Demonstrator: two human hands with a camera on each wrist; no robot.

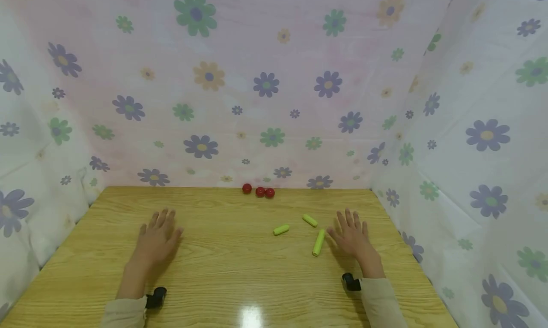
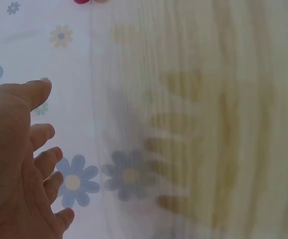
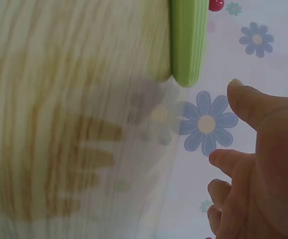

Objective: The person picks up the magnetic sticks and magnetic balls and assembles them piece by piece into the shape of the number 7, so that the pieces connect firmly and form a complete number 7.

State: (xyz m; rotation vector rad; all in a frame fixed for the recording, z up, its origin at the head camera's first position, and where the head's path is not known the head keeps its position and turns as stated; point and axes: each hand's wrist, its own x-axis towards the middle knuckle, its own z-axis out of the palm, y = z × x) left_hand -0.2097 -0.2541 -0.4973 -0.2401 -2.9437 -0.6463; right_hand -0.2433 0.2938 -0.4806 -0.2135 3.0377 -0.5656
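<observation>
Both hands are held out over the wooden table with fingers spread and nothing in them. My left hand (image 1: 156, 240) is over the left side, with its shadow or reflection showing on the tabletop in the left wrist view. Over the right side, my right hand (image 1: 352, 235) has its thumb close beside the longest light green stick (image 1: 318, 242). In the right wrist view that green stick (image 3: 188, 42) looks ridged, with a rounded end. Two shorter green sticks lie farther left, one nearer the middle (image 1: 281, 230) and one behind (image 1: 310, 220).
Three shiny red balls (image 1: 260, 192) sit in a row at the table's back edge, two of them side by side. Flower-printed cloth (image 1: 265, 114) hangs behind the table (image 1: 231, 280) and along both sides. Each wrist wears a small black camera mount (image 1: 156, 297).
</observation>
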